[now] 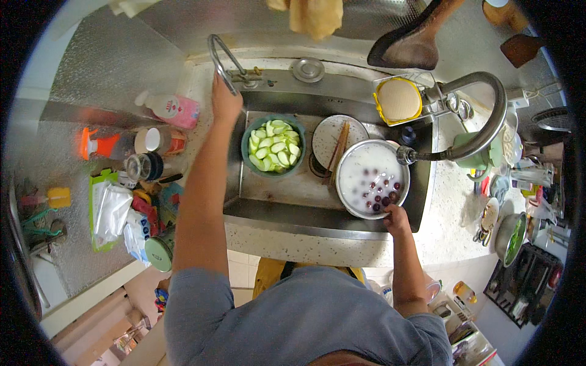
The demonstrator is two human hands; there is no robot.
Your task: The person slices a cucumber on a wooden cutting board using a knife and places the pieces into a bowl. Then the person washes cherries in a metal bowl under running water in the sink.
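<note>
My left hand [226, 104] is raised at the left faucet's bent metal spout [220, 64], which crosses in front of it. The fingers are mostly hidden, so their grip is unclear. With my right hand [397, 218] I grip the near rim of a round metal bowl [345, 201] at the sink's right side. Cloudy whitish water fills the bowl, with several dark red grape-like fruits [386, 201] in it. The nozzle of a flexible gooseneck faucet [405, 155] hangs over its right rim. Left of it in the sink [274, 188], a green basin [246, 159] holds sliced pale green vegetable [277, 147].
A white plate [329, 132] with wooden chopsticks [341, 145] lies between basin and bowl. A wire rack with a yellow-edged sponge [399, 99] hangs at the back right. Bottles, including a pink one [176, 110], crowd the left counter. A green pitcher [471, 144] stands right.
</note>
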